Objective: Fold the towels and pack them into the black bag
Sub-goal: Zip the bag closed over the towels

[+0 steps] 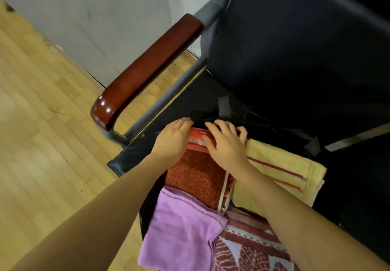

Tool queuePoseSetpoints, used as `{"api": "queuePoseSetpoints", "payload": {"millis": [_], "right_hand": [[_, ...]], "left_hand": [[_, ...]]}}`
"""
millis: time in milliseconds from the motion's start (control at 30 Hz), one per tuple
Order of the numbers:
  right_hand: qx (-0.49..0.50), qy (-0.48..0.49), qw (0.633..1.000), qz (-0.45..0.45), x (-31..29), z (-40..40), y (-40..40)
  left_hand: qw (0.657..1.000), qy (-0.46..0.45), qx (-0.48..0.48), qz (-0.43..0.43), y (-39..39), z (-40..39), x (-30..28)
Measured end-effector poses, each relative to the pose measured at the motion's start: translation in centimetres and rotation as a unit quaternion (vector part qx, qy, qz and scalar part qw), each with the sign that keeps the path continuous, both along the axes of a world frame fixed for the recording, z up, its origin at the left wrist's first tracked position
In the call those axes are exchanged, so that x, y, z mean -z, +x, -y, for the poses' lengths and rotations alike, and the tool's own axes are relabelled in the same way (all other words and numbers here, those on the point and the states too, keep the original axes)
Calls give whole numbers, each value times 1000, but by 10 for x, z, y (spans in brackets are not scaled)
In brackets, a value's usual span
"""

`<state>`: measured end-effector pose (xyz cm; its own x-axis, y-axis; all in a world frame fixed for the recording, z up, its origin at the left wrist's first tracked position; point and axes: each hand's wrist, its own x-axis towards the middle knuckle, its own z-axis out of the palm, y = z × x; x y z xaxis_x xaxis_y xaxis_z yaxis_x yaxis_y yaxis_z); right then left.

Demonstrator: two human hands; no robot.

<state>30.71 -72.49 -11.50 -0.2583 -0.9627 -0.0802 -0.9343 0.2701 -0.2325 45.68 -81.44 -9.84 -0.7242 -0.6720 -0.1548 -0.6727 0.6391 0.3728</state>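
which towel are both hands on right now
The red-orange towel: the left hand and right hand rest on its far end. The yellow, purple and patterned towels lie untouched.

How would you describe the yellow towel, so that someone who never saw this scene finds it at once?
Start at the dark chair with the red-brown armrest. On its seat lie several folded towels; the yellow towel is the one at the right, beside the red towel under the right hand. Only it is pale yellow with thin red and orange stripes.
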Motion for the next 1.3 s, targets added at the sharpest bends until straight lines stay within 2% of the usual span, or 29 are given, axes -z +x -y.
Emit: {"api": "queuePoseSetpoints", "payload": {"millis": [100, 200, 333, 467, 600, 733, 867, 933, 1100, 1200, 1300], "right_hand": [[-2, 33, 999, 2, 4, 6, 0], [-15, 62, 998, 1, 6, 8, 1], [-47, 125, 991, -26, 13, 5, 13], [-12, 86, 995, -57, 17, 7, 28], [-19, 64, 996, -50, 15, 9, 29], [-24, 43, 998, -50, 16, -1, 30], [-7, 20, 999, -24, 20, -3, 37], [-3, 13, 1000, -22, 21, -4, 38], [0, 38, 999, -18, 24, -4, 44], [29, -29, 999, -1, 13, -13, 45], [124, -105, 987, -17, -4, -23, 42]], "left_hand": [[996, 35, 32, 70, 10, 12, 11], [985, 3, 59, 162, 13, 25, 13], [968, -49, 121, 213, 18, 33, 20], [956, -105, 138, 238, 26, 27, 28], [956, -194, 164, 148, 29, 26, 28], [955, -226, 161, 105, 25, 37, 27], [957, -193, 176, 127, 6, 41, 13], [959, -182, 149, 156, 3, 38, 15], [980, -174, 79, 55, 12, 29, -3], [985, -158, 64, 12, 20, 13, -14], [984, -164, 51, -46, 21, 0, -24]]}}
